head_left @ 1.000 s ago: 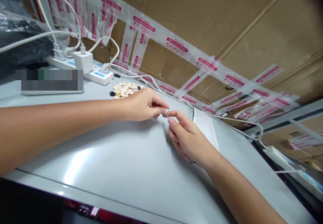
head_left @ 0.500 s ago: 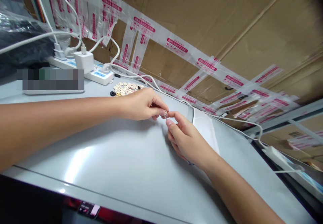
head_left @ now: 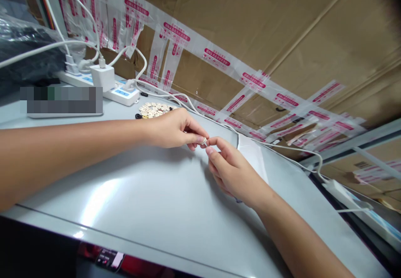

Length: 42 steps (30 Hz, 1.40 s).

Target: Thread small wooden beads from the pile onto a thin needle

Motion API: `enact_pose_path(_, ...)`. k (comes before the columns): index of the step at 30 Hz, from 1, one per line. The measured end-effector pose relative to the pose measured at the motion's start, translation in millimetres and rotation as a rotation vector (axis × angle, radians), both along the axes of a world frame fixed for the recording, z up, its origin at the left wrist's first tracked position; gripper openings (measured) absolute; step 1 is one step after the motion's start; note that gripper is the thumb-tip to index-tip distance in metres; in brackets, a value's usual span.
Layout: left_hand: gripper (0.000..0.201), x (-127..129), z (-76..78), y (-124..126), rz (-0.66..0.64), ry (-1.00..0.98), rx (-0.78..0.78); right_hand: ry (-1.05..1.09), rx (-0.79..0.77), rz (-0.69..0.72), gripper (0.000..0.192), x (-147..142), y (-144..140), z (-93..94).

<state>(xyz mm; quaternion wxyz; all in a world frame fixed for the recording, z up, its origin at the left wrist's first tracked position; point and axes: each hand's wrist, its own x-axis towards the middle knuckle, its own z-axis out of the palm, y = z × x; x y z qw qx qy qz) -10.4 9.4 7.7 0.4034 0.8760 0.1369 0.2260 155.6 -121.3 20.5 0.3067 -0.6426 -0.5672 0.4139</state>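
My left hand [head_left: 175,129] and my right hand [head_left: 233,171] meet fingertip to fingertip over the grey table [head_left: 150,194]. Between thumb and forefinger of both hands sits a tiny pale piece [head_left: 205,141], too small to identify. A pile of small pale buttons [head_left: 154,110] with a few black ones lies just behind my left hand. Both forearms rest low over the table.
A white power strip [head_left: 108,90] with a white charger [head_left: 102,76] and several white cables stands at the back left. A cardboard wall [head_left: 250,31] with printed tape runs behind. A second power strip [head_left: 344,194] lies at the right edge. A white sheet [head_left: 255,161] lies by my right hand.
The hands stay joined on the small piece, with only slight finger shifts. The whole view has drifted a little.
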Motion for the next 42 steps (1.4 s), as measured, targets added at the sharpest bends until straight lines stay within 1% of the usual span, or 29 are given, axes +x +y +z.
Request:
enact_pose_path(5, 0.031, -1, 6.3, -3, -0.028, -0.053, 0.13, 0.061, 0.017, 0.029, 0.016, 6, -2, 4.4)
enact_pose_path(10, 0.025, -1, 8.3, -7, -0.009, -0.078, 0.143, 0.077, 0.017, 0.051, 0.018, 5, -3, 3.7)
enact_pose_path(16, 0.025, 3, 6.5, -16, 0.154, -0.026, 0.123, 0.049, 0.019, 0.01, 0.016, 2, -2, 0.9)
enact_pose_path(22, 0.022, 6, 5.3, -21, 0.236, -0.011, 0.092, -0.024, 0.026, -0.025, 0.018, 0, -1, -2.8)
enact_pose_path(26, 0.023, 8, 3.8, -23, 0.289, 0.002, 0.12, -0.102, 0.048, -0.032, 0.021, 1, 0, -6.8)
enact_pose_path(31, 0.023, 10, 2.0, -26, 0.313, -0.012, 0.18, -0.157, 0.07, -0.056, 0.023, 1, -1, -9.0)
enact_pose_path(36, 0.022, 11, 1.0, -25, 0.327, -0.019, 0.147, -0.158, 0.058, -0.054, 0.025, 2, 0, -8.5)
enact_pose_path(42, 0.021, 11, -2.8, -21, 0.296, 0.016, 0.126, -0.162, 0.03, -0.043, 0.025, 2, 2, -9.6)
